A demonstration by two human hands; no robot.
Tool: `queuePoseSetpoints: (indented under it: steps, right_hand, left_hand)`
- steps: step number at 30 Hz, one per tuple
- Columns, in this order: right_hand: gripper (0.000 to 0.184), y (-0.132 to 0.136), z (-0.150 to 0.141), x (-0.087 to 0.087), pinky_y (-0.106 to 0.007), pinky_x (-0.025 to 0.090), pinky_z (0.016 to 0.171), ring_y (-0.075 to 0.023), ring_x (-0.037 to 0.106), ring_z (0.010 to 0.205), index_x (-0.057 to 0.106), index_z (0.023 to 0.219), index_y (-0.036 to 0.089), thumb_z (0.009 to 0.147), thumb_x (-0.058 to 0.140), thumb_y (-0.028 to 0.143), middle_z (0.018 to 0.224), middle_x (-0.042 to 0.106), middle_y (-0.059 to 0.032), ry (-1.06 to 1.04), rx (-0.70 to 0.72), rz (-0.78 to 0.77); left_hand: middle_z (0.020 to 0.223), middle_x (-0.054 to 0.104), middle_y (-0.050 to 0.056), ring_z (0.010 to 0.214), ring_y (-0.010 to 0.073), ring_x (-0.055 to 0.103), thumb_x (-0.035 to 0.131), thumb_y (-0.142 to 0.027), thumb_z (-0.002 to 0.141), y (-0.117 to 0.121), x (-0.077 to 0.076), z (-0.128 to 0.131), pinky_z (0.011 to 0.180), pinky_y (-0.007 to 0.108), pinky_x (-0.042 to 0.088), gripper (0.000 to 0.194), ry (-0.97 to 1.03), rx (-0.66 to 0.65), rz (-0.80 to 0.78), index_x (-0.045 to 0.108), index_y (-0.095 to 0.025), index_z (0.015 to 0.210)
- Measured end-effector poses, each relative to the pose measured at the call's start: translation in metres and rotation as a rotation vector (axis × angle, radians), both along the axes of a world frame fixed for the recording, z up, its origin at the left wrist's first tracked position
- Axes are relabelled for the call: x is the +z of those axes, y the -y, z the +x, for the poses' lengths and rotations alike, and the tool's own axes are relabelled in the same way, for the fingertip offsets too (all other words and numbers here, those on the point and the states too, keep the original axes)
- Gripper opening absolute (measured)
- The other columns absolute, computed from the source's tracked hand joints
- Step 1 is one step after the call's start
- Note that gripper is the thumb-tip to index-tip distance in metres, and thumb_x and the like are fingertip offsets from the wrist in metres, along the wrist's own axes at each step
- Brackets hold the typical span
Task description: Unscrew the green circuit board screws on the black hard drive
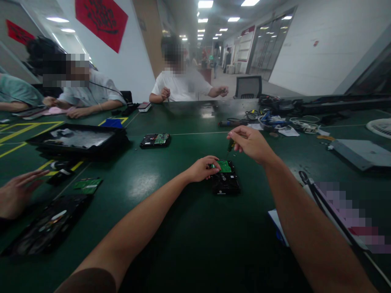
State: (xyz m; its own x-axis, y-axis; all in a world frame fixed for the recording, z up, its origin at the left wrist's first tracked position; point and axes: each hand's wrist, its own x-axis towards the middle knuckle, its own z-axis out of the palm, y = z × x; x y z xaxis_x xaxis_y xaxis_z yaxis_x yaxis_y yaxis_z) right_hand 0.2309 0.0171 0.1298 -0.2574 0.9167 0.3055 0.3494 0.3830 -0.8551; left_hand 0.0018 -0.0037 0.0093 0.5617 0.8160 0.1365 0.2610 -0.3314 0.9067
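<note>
A black hard drive (226, 183) lies on the dark green table (183, 228) in front of me, with a green circuit board (225, 166) on its far end. My left hand (203, 169) rests at the drive's left corner, fingers pinched on the edge of the circuit board. My right hand (252, 143) hovers just above and behind the drive, closed around a small screwdriver (230, 145) that points down toward the board.
A second hard drive (155, 140) lies further back left, beside a black tray (76, 140). Loose green boards (88, 185) and an opened drive (45, 228) sit near another person's hand (18, 193) at left. Cables and tools (275, 120) clutter the back right. People sit across the table.
</note>
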Motion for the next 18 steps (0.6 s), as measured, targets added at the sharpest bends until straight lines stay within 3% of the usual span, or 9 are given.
queuePoseSetpoints:
  steps: [5, 10, 18]
  right_hand:
    - [0.02, -0.0023, 0.0019, -0.0003, -0.027, 0.048, 0.052, -0.0132, 0.062, 0.06, 0.073, 0.105, 0.021, 0.097, 0.063, 0.036, 0.092, 0.075, -0.0064, 0.014, 0.013, -0.006]
    - [0.016, 0.0019, 0.0017, 0.0029, -0.026, 0.043, 0.051, -0.0122, 0.058, 0.057, 0.071, 0.092, 0.019, 0.092, 0.069, 0.035, 0.079, 0.071, -0.0043, 0.085, -0.092, 0.049]
    - [0.019, -0.0008, 0.0003, 0.0002, -0.027, 0.046, 0.05, -0.0121, 0.062, 0.057, 0.069, 0.098, 0.02, 0.096, 0.064, 0.038, 0.095, 0.075, -0.0072, -0.002, 0.007, -0.009]
  left_hand:
    - [0.154, 0.047, 0.016, 0.06, 0.0003, 0.057, 0.07, -0.032, 0.096, 0.0013, 0.0021, 0.0004, 0.053, 0.02, 0.053, 0.021, -0.005, 0.008, -0.013, 0.073, -0.014, 0.106]
    - [0.154, 0.047, 0.016, 0.06, 0.0006, 0.058, 0.069, -0.03, 0.096, 0.001, 0.0014, 0.0004, 0.053, 0.02, 0.054, 0.019, 0.004, 0.006, -0.01, 0.072, -0.014, 0.105]
    - [0.154, 0.047, 0.016, 0.06, 0.0009, 0.059, 0.07, -0.031, 0.096, 0.0005, 0.0019, -0.0001, 0.052, 0.021, 0.055, 0.019, 0.007, 0.002, -0.011, 0.072, -0.014, 0.105]
